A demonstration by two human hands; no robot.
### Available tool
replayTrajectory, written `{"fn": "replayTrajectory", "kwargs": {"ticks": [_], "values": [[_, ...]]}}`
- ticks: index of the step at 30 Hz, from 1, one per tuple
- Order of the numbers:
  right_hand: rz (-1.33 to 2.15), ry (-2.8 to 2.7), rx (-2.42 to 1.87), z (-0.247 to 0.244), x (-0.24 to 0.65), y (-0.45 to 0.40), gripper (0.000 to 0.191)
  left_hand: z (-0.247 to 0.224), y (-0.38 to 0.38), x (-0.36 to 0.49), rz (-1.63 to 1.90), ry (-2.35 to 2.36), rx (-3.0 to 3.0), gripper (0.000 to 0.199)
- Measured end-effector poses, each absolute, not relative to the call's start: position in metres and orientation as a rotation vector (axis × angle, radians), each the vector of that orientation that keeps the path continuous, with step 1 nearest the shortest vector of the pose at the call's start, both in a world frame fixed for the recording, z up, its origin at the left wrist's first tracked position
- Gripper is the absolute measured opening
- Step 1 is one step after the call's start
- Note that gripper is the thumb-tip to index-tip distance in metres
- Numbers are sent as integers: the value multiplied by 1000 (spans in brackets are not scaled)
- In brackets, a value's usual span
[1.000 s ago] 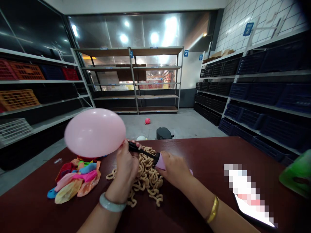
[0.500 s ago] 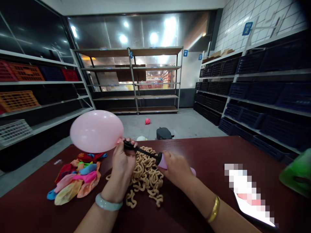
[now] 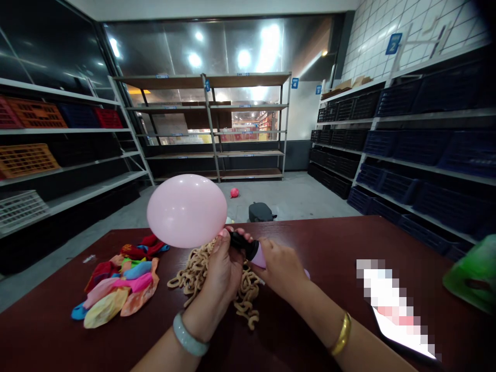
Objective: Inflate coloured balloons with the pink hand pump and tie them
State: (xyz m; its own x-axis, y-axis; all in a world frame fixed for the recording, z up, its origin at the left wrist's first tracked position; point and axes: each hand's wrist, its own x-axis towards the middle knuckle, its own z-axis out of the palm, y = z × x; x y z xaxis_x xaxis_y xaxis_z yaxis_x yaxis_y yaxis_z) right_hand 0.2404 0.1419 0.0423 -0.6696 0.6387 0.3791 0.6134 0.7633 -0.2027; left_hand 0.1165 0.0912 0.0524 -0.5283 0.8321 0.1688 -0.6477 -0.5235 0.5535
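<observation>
Holding pink balloon (image 3: 186, 211); blue sign (image 3: 393, 44) reads "2".

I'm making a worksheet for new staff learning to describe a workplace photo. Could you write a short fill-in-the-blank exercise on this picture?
1. The inflated balloon is ____ in color.
2. The flat balloons lie toward the ____ side of the table.
3. The bracelet on the wrist of the right hand is ____ in color.
4. The pump has a purple part in the right hand and a ____ part at the left hand.

Missing words: pink, left, gold, black.
</observation>
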Motion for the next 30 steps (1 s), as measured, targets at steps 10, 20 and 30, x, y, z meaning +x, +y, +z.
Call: {"fn": "replayTrajectory", "kwargs": {"ticks": [10, 20, 30], "values": [[127, -2568, -874, 40, 238, 140, 39, 72, 88, 69, 2314, 594, 526, 12], [63, -2631, -906, 40, 240, 143, 41, 80, 79, 8, 2452, 545, 447, 15], [50, -2590, -952, 40, 241, 144, 42, 56, 95, 86, 2276, 524, 523, 18]]}}
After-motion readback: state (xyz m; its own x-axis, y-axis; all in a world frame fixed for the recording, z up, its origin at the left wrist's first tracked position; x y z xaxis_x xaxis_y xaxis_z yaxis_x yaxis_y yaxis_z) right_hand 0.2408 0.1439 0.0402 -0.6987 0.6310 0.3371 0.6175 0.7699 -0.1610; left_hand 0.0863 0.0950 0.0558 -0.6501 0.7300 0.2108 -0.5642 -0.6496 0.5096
